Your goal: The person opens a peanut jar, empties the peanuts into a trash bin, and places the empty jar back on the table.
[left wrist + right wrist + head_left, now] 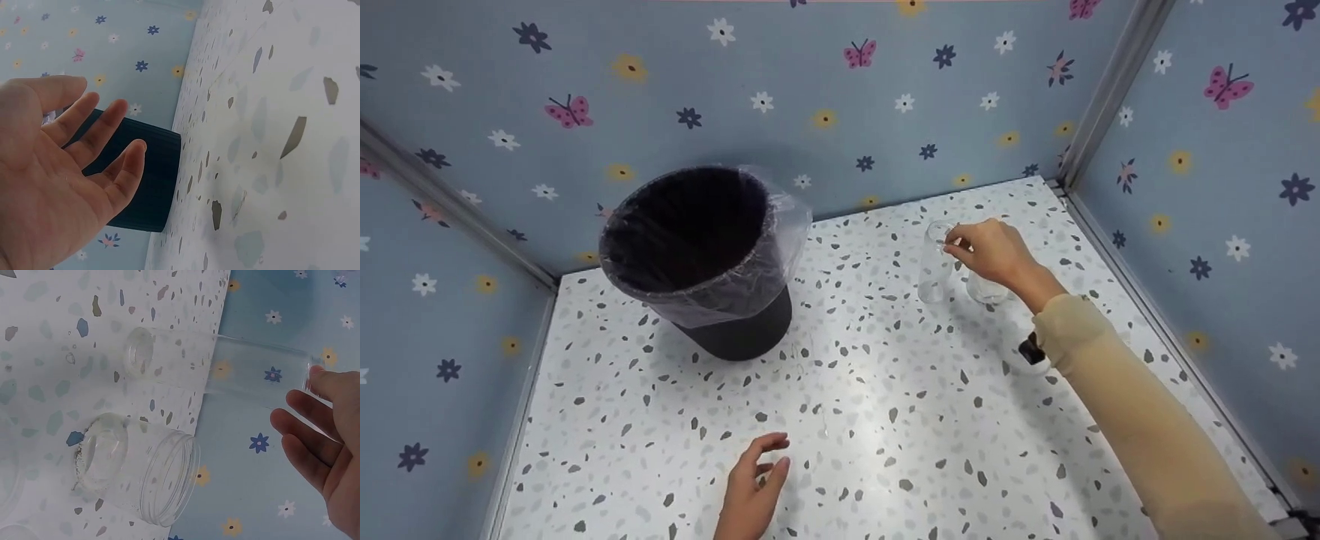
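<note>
My right hand [994, 251] is at the top of a tall clear bottle [934, 274], its thumb and index finger pinching the rim. In the right wrist view the bottle [180, 360] stands upright on the surface, see-through and with nothing visible inside. Beside it is a shorter clear jar [135, 467] with a threaded mouth and no lid, some dark specks near its base. In the head view that jar [986, 291] is partly behind the right hand. My left hand [751, 487] hovers above the near part of the table, fingers loosely bent, holding nothing.
A black bin [739, 330] with a clear plastic liner stands at the back left. The speckled white table [870, 390] is bounded by flowered panels [825, 90]. Another clear round container [7, 461] shows at the right wrist view's left edge.
</note>
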The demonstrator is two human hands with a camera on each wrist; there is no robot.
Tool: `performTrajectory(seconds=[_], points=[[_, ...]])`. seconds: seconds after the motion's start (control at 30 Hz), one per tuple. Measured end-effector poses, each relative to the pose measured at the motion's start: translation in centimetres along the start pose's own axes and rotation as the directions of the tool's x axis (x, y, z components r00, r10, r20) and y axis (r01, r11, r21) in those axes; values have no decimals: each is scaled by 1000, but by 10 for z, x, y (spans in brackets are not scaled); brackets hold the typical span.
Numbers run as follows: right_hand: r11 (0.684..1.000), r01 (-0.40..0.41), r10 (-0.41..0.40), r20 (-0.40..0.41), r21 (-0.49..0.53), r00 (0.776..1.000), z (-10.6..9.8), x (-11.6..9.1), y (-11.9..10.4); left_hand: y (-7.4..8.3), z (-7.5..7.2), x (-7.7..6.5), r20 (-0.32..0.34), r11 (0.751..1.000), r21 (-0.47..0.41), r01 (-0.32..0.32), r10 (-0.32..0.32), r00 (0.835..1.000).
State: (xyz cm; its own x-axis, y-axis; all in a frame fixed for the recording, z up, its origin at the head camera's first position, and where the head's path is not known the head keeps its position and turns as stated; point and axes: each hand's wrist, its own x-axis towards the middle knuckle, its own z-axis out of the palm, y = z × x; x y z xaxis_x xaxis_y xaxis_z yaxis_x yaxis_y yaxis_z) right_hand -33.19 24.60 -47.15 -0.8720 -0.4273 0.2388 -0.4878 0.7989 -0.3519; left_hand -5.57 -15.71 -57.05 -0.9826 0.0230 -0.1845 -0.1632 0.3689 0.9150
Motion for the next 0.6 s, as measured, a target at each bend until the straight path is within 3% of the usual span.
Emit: performTrajectory(seconds=[0.17, 0.33, 0.47, 0.6], points=[[1000, -10, 10, 24, 8, 1000, 4, -2, 0, 0, 1, 1, 14, 1000, 13, 11, -11, 1000], [1000, 7, -7, 13, 1, 1000, 4, -3, 1, -2, 0, 2, 11, 999, 36, -19, 19, 1000], [996, 74, -79, -126, -43, 989, 0, -7, -1, 0, -1, 3, -15, 993, 87, -84, 86, 996], [985, 146, -165, -281, -89, 945, -8, -9, -13, 14, -10, 7, -42, 958, 213, -190, 203, 978]])
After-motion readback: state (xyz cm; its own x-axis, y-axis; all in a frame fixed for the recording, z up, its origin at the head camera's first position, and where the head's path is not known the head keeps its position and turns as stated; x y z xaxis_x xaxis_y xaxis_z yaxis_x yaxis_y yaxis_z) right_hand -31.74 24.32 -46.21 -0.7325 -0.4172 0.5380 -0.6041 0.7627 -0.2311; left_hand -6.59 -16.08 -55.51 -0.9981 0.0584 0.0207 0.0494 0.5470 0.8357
